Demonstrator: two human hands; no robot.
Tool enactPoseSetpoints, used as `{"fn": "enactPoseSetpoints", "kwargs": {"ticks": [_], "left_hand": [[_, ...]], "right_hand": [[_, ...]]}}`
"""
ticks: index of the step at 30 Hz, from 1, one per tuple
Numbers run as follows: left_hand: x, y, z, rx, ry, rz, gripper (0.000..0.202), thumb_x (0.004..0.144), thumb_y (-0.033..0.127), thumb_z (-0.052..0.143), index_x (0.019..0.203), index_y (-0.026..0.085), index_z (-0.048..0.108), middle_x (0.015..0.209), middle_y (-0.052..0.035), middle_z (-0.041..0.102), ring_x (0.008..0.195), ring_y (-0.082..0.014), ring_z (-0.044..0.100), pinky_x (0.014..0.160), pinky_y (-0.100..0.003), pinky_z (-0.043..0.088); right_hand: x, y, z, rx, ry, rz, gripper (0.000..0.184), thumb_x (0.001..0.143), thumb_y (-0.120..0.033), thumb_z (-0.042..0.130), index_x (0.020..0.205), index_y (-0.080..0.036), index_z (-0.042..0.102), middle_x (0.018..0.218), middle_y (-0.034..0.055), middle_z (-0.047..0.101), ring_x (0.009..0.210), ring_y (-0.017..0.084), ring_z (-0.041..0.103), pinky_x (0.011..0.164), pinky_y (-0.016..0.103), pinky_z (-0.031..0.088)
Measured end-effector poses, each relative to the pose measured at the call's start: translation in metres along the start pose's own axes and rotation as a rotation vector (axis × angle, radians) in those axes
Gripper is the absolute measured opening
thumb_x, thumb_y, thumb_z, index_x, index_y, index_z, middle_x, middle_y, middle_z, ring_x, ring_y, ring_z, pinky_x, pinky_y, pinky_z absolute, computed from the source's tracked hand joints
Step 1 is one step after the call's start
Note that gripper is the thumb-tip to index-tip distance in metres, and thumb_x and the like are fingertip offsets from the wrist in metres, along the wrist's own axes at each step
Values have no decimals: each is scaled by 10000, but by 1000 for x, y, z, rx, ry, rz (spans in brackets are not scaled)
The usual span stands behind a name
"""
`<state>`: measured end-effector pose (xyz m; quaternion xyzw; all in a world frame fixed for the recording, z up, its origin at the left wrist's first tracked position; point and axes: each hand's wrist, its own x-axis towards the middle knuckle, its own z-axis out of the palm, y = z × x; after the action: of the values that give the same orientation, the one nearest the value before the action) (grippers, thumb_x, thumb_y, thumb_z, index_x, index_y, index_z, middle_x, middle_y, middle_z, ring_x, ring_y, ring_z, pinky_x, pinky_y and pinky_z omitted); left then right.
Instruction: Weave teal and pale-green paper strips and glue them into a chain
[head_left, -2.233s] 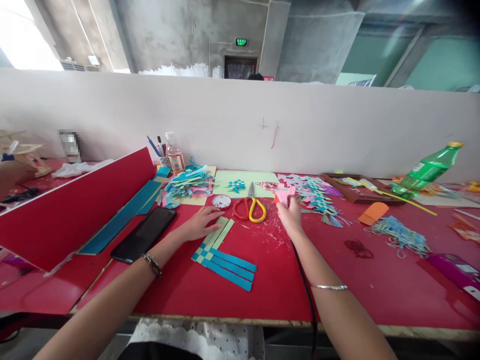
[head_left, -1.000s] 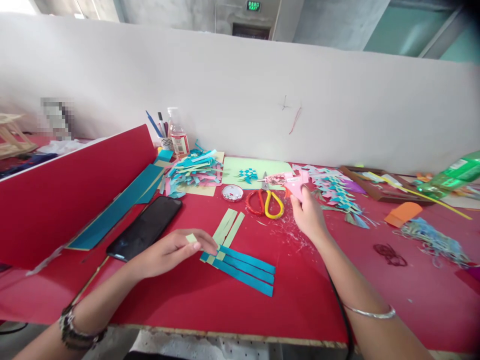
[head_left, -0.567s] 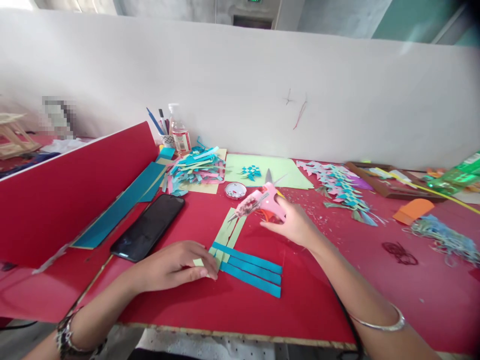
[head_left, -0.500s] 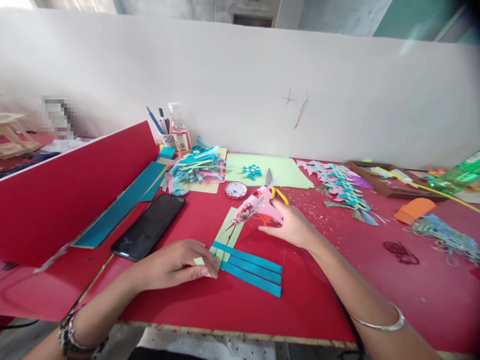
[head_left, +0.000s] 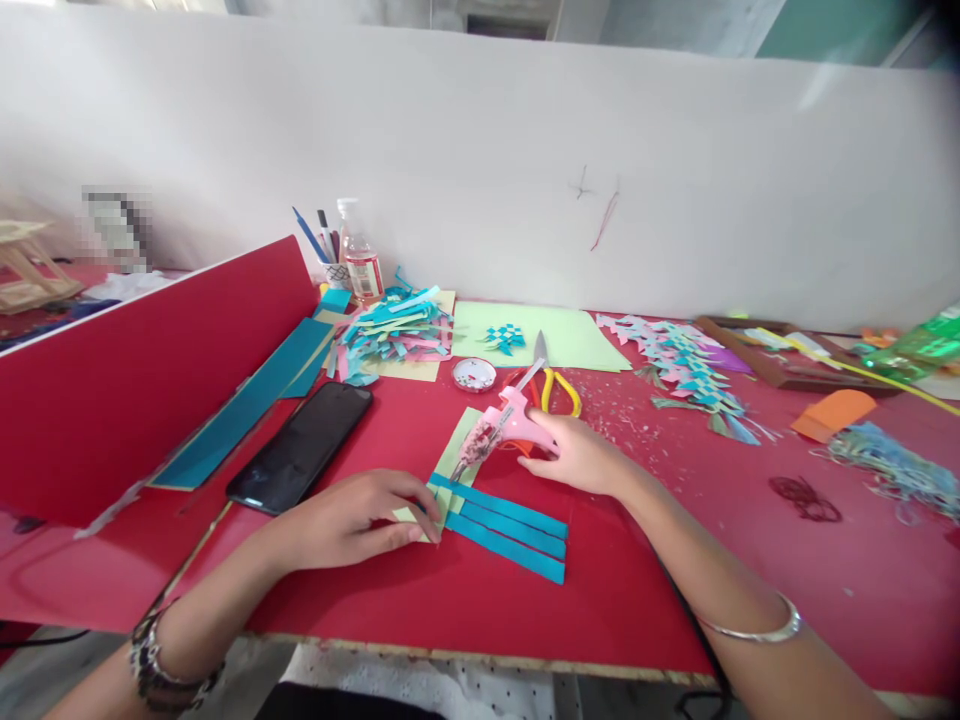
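Since half a second ago, your right hand (head_left: 581,462) has lowered the pink glue gun (head_left: 514,422). Its fingers are clamped around the handle, and the nozzle is now at the woven paper strips (head_left: 510,520). Your left hand (head_left: 349,520) stays flat, fingers extended, pressing the strips' left end just beside the nozzle.

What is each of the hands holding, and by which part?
Right hand holds the pink glue gun by its handle, nozzle down at the woven paper strips. Left hand presses on the strips' left corner; whether it pinches them cannot be told.
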<state>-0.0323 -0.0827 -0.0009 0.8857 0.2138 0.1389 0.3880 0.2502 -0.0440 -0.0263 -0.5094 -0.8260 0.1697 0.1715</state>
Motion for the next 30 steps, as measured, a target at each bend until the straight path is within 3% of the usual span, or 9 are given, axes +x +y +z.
{"fn": "enactPoseSetpoints", "kwargs": {"ticks": [5, 12, 23, 30], "left_hand": [[1, -1, 0, 16, -12, -4, 247, 847, 241, 389, 931, 164, 608, 990, -98, 589, 916, -158, 542, 841, -246, 389], [1, -1, 0, 18, -21, 3, 248, 846, 233, 388, 930, 164, 612, 989, -95, 592, 917, -153, 539, 838, -235, 391], [0, -2, 0, -9, -9, -2, 259, 849, 239, 382, 929, 161, 615, 1001, -102, 593, 908, -155, 549, 828, -236, 401], [1, 0, -1, -25, -8, -2, 268, 850, 245, 378, 923, 156, 620, 995, -108, 597, 906, -158, 551, 822, -237, 405]], "right_hand": [[1, 0, 2, -8, -7, -30, 342, 688, -354, 536, 970, -160, 526, 784, 42, 575, 620, 131, 503, 516, 209, 329], [2, 0, 1, -59, -3, -12, 233, 719, -322, 487, 888, -163, 511, 703, 17, 538, 562, 107, 449, 507, 202, 299], [2, -1, -5, -90, 13, 8, 96, 735, -239, 443, 799, -179, 482, 682, 17, 547, 547, 114, 464, 506, 205, 299], [1, 0, -10, -127, 50, 35, 101, 741, -232, 442, 813, -178, 488, 696, 34, 568, 548, 127, 489, 494, 211, 298]]}}
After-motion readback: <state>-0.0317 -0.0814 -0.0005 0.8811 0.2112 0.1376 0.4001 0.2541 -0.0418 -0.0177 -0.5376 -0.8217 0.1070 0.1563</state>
